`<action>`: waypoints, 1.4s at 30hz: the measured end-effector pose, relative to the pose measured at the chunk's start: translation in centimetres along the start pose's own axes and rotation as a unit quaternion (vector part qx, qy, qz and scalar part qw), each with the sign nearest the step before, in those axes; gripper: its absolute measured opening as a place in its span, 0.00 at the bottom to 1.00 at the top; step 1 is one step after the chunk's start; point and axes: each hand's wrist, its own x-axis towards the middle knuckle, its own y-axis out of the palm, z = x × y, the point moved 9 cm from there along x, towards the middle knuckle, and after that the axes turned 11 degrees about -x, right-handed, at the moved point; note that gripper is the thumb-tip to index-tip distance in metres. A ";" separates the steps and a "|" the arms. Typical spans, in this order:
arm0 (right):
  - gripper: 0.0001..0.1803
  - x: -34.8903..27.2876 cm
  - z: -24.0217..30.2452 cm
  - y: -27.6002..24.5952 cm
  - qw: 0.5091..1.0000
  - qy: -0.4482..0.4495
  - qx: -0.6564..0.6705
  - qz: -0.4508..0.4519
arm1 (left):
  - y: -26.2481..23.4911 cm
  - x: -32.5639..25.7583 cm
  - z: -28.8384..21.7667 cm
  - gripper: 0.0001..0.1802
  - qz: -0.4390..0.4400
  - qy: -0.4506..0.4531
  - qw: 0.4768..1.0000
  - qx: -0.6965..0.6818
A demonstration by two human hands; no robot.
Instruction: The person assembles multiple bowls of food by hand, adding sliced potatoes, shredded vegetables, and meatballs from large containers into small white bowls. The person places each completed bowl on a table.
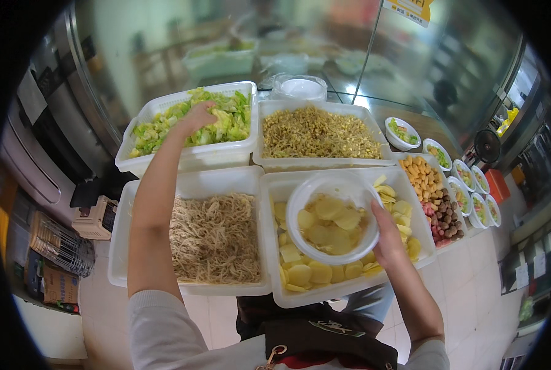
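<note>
My left hand [198,117] is down in the chopped cabbage [232,126] in the far left tub, its fingers curled against the pale green leaves and partly hidden. A round white plastic bowl [292,213] is held by its right side in my right hand [387,237], above the near right tub. Inside the bowl lie potato slices [334,213] and some paler bits at the back, too small to name. Beneath it, that tub [272,259] holds more yellow potato slices [300,274].
Shredded pale strands [217,240] fill the near left tub; bean sprouts [318,132] fill the far right one. Stacked white bowls [300,88] stand behind. At right are a tray of meatballs and sausage pieces [439,213] and several filled bowls [402,133]. A glass pane [324,37] rises beyond.
</note>
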 end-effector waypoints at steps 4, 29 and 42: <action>0.29 3.0 1.1 5.1 0.999 0.003 0.010 0.043 | -4.9 -0.5 -3.5 0.28 0.024 0.024 0.986 -0.161; 0.30 5.3 1.4 8.8 0.980 -0.010 0.153 0.127 | 4.5 -19.2 -19.6 0.14 0.173 0.110 0.979 0.017; 0.27 4.6 2.0 8.9 0.982 -0.026 0.129 0.134 | 9.3 -28.5 -5.0 0.14 0.224 0.115 0.954 0.163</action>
